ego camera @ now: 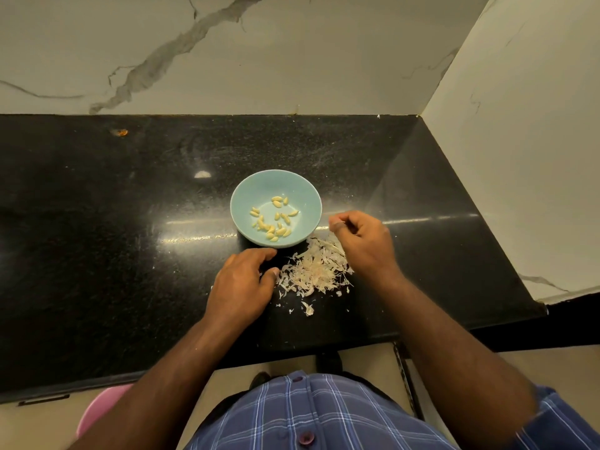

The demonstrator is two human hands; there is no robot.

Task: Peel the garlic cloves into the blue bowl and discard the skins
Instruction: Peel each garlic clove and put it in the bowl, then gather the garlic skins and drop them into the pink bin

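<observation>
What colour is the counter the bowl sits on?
Black, with fine pale speckles and a glossy shine: the counter under the blue bowl, seen in the head view.

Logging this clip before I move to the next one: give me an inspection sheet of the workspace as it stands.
Surface: black speckled counter, dusty, with glare streaks.
Job's things: blue bowl holds peeled garlic cloves; pile of skins lies on the counter just right of and nearer than the bowl, not yet discarded. No unpeeled cloves seen.
Clutter: stray skin flakes near the pile; small orange spot at the back left.
Hands: left hand rests on the counter beside the pile, fingers loosely curled; right hand above the pile, fingertips pinched, contents too small to tell.
Cables: nothing seen.
Surroundings: marble-look walls behind and right; pink object below the counter edge.
</observation>
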